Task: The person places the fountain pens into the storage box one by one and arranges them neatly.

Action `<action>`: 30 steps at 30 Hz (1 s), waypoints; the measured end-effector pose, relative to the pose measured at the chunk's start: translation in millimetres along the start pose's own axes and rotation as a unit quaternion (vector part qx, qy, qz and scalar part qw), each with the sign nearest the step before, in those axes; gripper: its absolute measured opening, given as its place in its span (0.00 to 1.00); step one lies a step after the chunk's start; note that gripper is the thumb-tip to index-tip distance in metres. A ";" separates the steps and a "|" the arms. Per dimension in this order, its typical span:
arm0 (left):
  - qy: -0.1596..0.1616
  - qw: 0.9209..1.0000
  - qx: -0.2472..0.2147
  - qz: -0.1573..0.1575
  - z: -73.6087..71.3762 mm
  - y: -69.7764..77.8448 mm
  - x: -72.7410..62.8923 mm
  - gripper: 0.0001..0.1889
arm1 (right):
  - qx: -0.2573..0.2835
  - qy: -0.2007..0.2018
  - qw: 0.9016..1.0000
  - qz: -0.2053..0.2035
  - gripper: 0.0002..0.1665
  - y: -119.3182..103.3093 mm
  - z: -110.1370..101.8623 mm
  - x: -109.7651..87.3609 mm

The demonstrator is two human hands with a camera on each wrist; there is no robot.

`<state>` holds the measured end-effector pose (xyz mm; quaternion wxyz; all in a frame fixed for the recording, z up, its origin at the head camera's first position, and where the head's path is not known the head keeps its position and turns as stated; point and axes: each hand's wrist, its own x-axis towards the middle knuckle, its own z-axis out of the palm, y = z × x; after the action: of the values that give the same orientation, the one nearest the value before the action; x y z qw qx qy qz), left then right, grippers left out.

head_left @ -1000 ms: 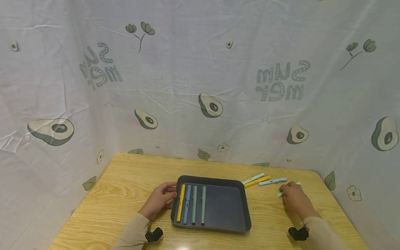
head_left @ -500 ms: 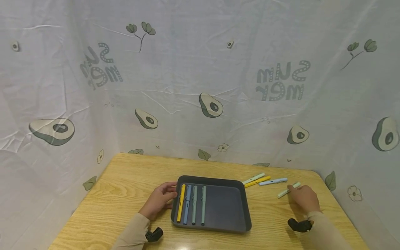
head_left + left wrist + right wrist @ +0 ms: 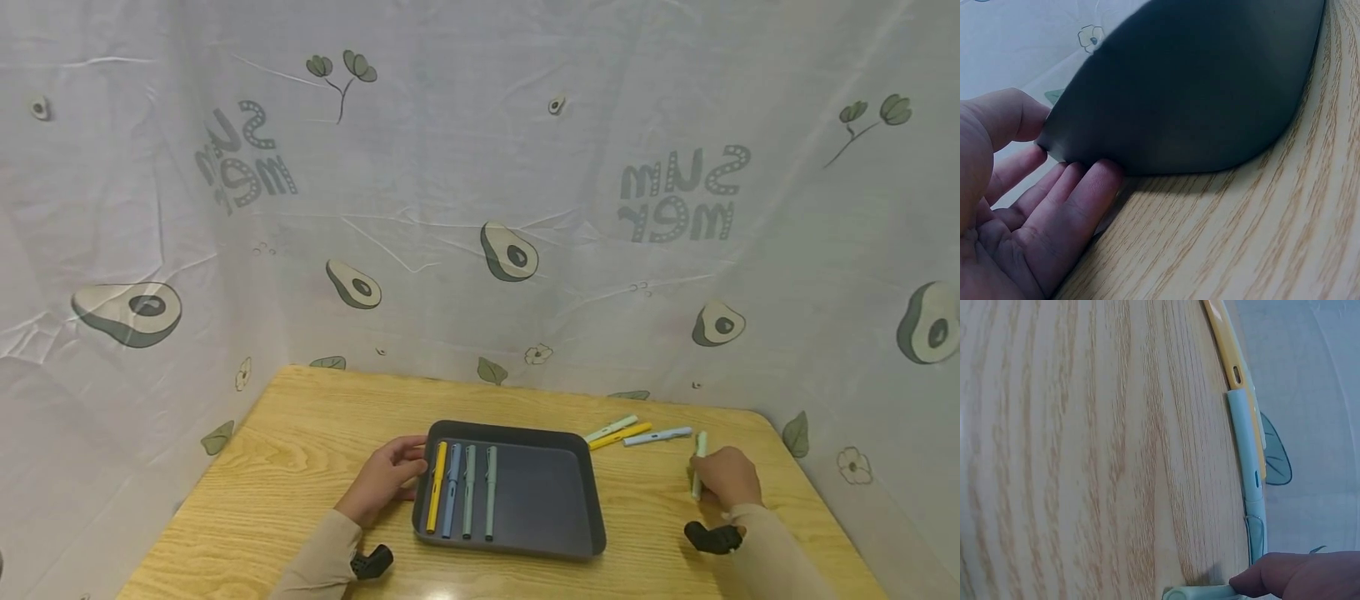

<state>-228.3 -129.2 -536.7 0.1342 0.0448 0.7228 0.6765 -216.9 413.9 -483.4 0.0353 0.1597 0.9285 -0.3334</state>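
A dark grey tray [image 3: 542,500] lies on the table. In it, side by side at the left, are a yellow pen [image 3: 437,492], a blue pen [image 3: 451,493] and two grey-green pens [image 3: 491,496]. At the tray's left edge my left hand [image 3: 384,478] holds the side; in the left wrist view its thumb touches the rim and its fingertips press the outer wall [image 3: 1179,125]. Over to the right, my right hand [image 3: 726,475] pinches a pale green pen [image 3: 701,444] that points away from me. Part of that pen is hidden behind the fingers.
Beyond the tray's far right corner lie a pale green pen [image 3: 618,425], a yellow pen [image 3: 621,437] and a light blue pen [image 3: 657,437], close together. A patterned white cloth [image 3: 420,333] rises behind the wooden table [image 3: 322,417].
The pale green pen at the right has turned from slanted to nearly straight away from me. My right hand shifted along it and now pinches it. The left hand stays on the tray.
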 end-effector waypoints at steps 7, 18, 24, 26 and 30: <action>0.004 1.000 0.000 -0.006 0.6 1.7 -0.6 0.26 | 0.020 -0.015 1.000 -0.013 0.25 -1.6 0.6 -8.6; 0.003 1.000 -0.002 -0.007 1.5 2.2 -1.4 0.27 | 0.087 0.017 0.996 -0.032 0.27 -10.2 0.3 -24.0; 0.000 1.000 -0.007 -0.005 0.8 0.7 -1.4 0.27 | 0.108 0.044 0.992 -0.046 0.26 -22.6 1.4 -34.7; -0.002 1.000 -0.007 -0.004 0.9 0.8 -1.4 0.27 | 0.121 0.044 0.991 -0.047 0.26 -27.4 1.2 -38.8; -0.001 1.000 -0.005 -0.003 1.4 1.3 -1.5 0.27 | 0.147 0.041 0.987 -0.055 0.26 -38.2 1.2 -48.5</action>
<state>-226.7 -128.2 -535.3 0.1377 0.0425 0.7193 0.6796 -183.3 372.2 -452.8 -0.0449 0.1252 0.8772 -0.4613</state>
